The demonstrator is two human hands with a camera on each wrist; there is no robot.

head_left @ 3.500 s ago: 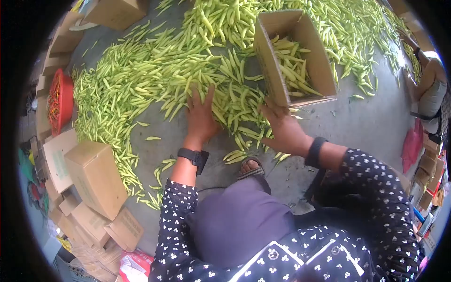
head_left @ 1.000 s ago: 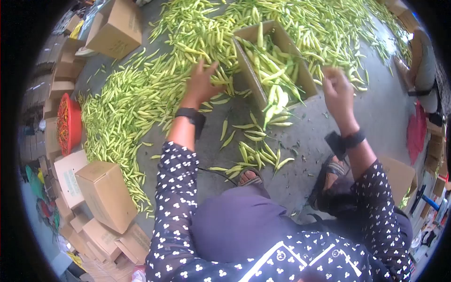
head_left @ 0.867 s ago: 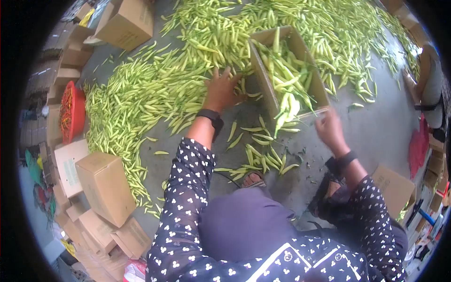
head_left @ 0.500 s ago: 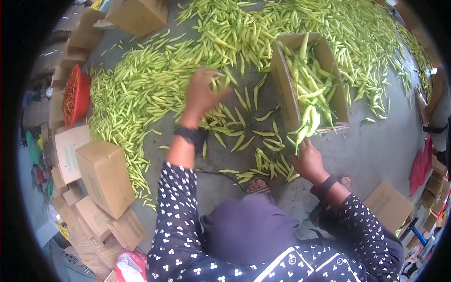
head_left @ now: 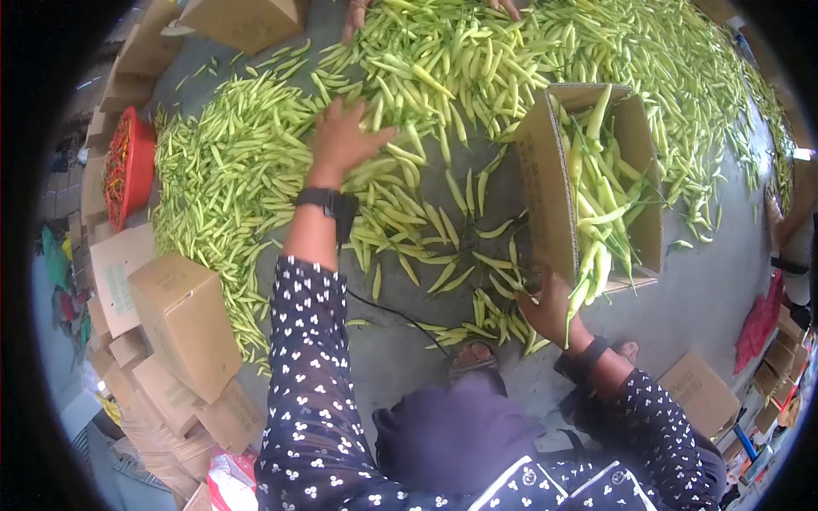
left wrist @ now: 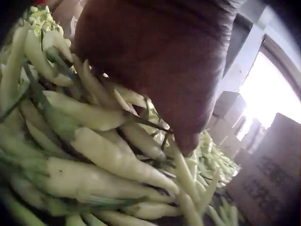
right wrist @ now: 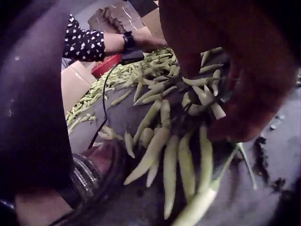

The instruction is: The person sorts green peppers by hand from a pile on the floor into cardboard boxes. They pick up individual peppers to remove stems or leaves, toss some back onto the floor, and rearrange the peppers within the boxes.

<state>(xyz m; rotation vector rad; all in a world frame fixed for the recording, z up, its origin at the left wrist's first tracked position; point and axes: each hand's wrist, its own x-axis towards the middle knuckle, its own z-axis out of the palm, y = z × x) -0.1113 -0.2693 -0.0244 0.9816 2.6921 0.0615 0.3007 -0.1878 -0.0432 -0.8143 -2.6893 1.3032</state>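
Long pale-green chili peppers (head_left: 239, 145) lie in a broad pile on the grey floor. My left hand (head_left: 345, 140) is over the pile with its fingers spread; in the left wrist view its palm and thumb (left wrist: 188, 141) are right against several peppers. To the right stands an open cardboard box (head_left: 541, 187) filled with larger peppers (head_left: 601, 204), some hanging over its near edge. My right hand (head_left: 552, 308) is low at the box's near left corner, partly behind the overhanging peppers. The right wrist view shows its thumb and fingers bent but apart, above loose peppers (right wrist: 150, 155) on the floor.
A red basin (head_left: 136, 166) of red chilies and several cardboard boxes (head_left: 183, 324) line the left side. My sandalled foot (head_left: 473, 356) is close to the loose peppers, with a dark cord (head_left: 383, 308) nearby. Another person's hands (head_left: 354, 19) show at the top edge.
More peppers fill the box than in the earliest frame. My right hand has gone from the box's right side to its near left corner. My left hand has moved left and farther up the pile.
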